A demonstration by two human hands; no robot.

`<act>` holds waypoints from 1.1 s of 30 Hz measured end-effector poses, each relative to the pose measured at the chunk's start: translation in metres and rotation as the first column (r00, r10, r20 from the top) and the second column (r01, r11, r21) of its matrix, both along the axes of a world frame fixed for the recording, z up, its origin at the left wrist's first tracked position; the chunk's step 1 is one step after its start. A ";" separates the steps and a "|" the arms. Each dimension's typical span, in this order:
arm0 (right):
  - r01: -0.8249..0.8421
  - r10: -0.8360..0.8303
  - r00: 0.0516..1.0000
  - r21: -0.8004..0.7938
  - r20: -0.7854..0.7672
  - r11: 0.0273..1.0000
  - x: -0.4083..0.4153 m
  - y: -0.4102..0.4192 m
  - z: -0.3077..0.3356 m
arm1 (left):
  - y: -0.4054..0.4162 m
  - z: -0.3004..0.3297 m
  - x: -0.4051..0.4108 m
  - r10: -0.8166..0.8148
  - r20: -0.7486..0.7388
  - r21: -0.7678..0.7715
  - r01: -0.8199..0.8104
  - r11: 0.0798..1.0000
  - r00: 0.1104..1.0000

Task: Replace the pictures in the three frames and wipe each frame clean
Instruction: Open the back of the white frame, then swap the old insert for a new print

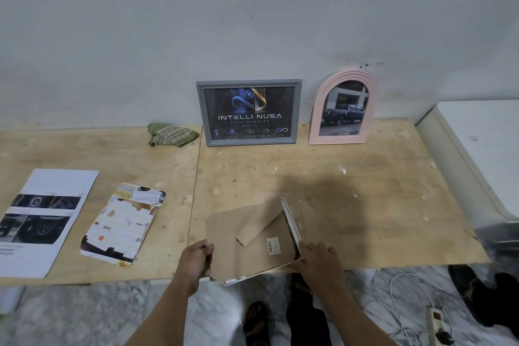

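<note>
A white frame [292, 223] lies face down at the table's near edge, its brown cardboard backing [227, 236] with a fold-out stand lifted partly out to the left. My left hand [196, 257] grips the backing's left edge. My right hand [320, 254] holds the frame's near right corner. A grey frame [248, 113] with a dark logo picture and a pink arched frame [343, 108] with a truck picture stand against the wall. A green checked cloth [171, 135] lies left of the grey frame. Two loose prints lie at left: a white sheet [42, 219] and a colourful print [123, 223].
The plywood table [365, 205] runs along a grey wall. A white appliance [483, 154] stands at its right end. On the marble floor below are a white cable and power strip [434, 323], and my sandalled foot [257, 317].
</note>
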State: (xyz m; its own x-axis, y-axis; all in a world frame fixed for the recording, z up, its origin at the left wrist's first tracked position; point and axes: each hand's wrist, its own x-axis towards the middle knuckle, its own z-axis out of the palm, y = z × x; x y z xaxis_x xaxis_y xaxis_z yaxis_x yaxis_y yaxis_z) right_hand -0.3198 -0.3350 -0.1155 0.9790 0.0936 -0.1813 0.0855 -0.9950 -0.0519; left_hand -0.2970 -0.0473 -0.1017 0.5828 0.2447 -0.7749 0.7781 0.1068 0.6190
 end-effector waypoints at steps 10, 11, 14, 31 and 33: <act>-0.017 0.016 0.999 0.025 0.046 1.000 -0.007 0.002 0.002 | 0.024 0.012 0.000 0.069 0.068 0.113 -0.077 0.991 0.995; -0.008 0.008 0.999 0.012 0.035 1.000 -0.005 0.005 0.004 | 0.027 0.012 0.000 0.064 0.076 0.120 -0.072 0.990 0.995; -0.004 0.003 0.994 -0.007 -0.114 1.000 0.000 0.016 0.006 | 0.031 0.010 0.001 0.050 0.093 0.111 -0.060 0.992 0.994; 0.645 -0.607 0.699 0.702 -0.380 0.303 0.028 -0.057 0.066 | -0.082 0.043 0.043 -0.103 0.163 -0.085 0.118 0.989 0.981; 0.685 -0.676 0.639 0.672 -0.368 0.281 0.027 -0.085 0.066 | -0.114 0.043 0.050 -0.167 0.161 -0.081 0.181 0.980 0.973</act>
State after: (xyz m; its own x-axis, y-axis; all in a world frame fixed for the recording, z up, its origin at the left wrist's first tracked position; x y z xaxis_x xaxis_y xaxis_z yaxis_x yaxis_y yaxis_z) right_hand -0.2930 -0.4199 -0.0495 0.7530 -0.5120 -0.4134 -0.6084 -0.3023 -0.7338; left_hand -0.2469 -0.1613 -0.0588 0.7228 0.0590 -0.6885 0.6873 0.0417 0.7252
